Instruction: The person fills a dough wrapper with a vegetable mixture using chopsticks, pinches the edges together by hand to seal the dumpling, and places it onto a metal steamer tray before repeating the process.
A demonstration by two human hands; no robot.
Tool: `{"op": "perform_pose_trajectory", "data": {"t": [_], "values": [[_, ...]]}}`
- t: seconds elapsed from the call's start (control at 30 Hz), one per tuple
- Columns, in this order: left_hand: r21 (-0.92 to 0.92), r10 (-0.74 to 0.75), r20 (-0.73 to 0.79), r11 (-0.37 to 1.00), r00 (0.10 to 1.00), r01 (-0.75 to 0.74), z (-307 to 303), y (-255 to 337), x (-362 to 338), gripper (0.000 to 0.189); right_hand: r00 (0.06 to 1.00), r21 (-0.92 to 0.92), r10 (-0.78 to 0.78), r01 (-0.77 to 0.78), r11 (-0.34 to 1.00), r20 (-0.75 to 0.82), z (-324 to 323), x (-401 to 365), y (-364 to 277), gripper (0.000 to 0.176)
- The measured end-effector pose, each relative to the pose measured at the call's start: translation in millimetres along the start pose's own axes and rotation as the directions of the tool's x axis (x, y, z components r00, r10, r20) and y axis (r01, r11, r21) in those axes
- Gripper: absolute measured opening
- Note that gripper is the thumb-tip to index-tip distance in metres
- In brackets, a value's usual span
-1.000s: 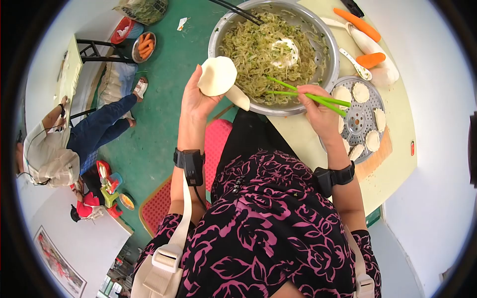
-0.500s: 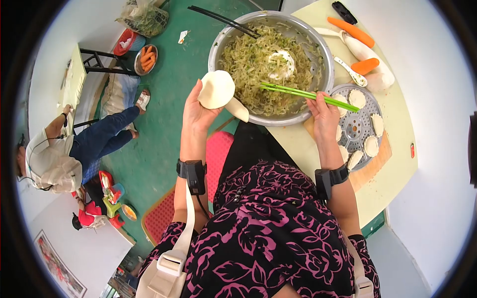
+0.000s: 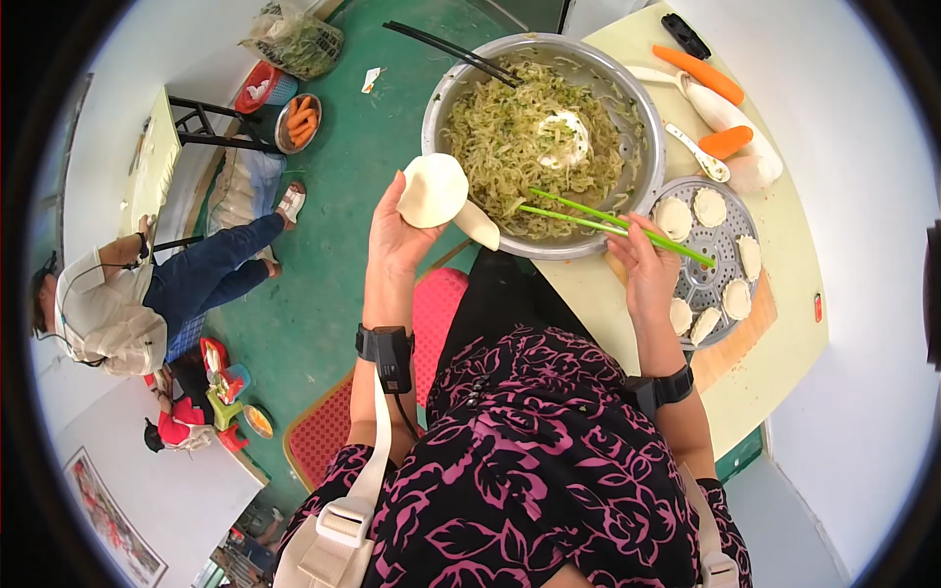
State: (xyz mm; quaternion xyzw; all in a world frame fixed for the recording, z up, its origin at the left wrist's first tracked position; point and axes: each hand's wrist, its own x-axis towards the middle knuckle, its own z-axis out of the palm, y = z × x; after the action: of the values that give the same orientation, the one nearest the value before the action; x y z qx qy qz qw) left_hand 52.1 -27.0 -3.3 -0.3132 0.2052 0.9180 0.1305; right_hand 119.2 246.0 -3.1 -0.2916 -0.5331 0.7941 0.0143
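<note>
My left hand holds a round, pale dumpling wrapper beside the bowl's near left rim. A second pale piece of dough shows partly from under it, against the rim. In my right hand is a pair of green chopsticks, their tips apart over the shredded filling. That filling lies in a large metal bowl, with a white lump on top. Right of my right hand, a perforated metal steamer tray bears several pleated dumplings.
Dark chopsticks lean on the bowl's rim. Carrots, a white radish and a white spoon lie on the table. A red chair stands to my left; other people sit farther left.
The green chopsticks have spread apart at the tips, and my right hand has turned slightly. My left hand still holds the wrapper. The whole view has shifted a little.
</note>
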Motion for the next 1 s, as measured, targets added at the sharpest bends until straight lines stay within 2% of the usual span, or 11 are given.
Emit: {"op": "perform_pose_trajectory", "data": {"t": [0.23,0.33,0.53,0.93,1.0], "values": [[0.026,-0.020,-0.007,0.999,1.000,0.020,-1,-4,5,0.042,0.993,-0.038,-0.047,0.052,0.998,0.106,11,0,23,0.016],[0.029,-0.025,0.000,0.999,1.000,0.025,0,-4,4,0.042,0.996,0.004,-0.046,0.045,0.999,0.080,10,7,29,0.015],[0.024,-0.018,-0.023,1.000,1.000,0.019,-1,-4,2,0.040,0.999,0.212,0.046,-0.043,0.976,-0.011,5,22,34,0.015],[0.007,-0.059,0.016,0.998,0.998,0.058,4,-12,18,0.041,0.992,0.312,-0.104,0.078,0.947,0.067,2,24,-7,0.012],[-0.032,-0.105,0.088,0.994,0.991,0.108,8,-16,24,0.039,0.988,0.335,-0.120,0.081,0.939,0.099,8,18,-18,0.012]]}}
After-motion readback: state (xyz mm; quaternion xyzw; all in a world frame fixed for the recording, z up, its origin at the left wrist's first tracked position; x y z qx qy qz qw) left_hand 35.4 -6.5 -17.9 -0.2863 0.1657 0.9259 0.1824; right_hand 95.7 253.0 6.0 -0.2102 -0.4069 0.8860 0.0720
